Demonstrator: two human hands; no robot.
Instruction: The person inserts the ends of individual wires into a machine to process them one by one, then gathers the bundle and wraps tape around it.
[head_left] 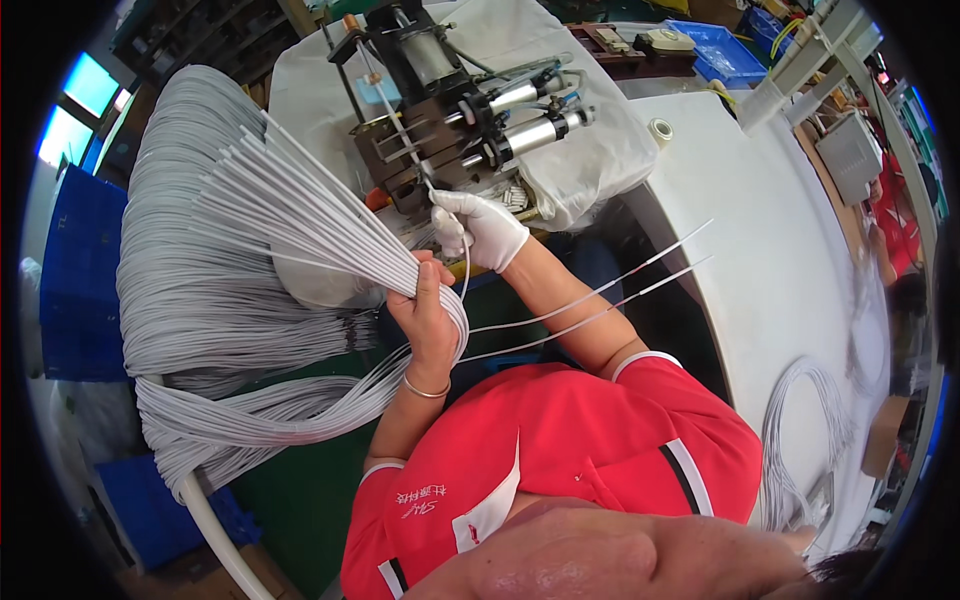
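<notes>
A thick bundle of grey-white cables (pixel 300 215) fans toward the frame's upper left, pinched together at centre. One single cable (pixel 400 125) runs up from there, thin and pale.

I see a bundle of cables (pixel 300 215) fanning left from my left hand (pixel 428 315); behind it my right hand (pixel 478 228) sits just before the pneumatic machine (pixel 455 110), with the table (pixel 760 220) to the right
</notes>
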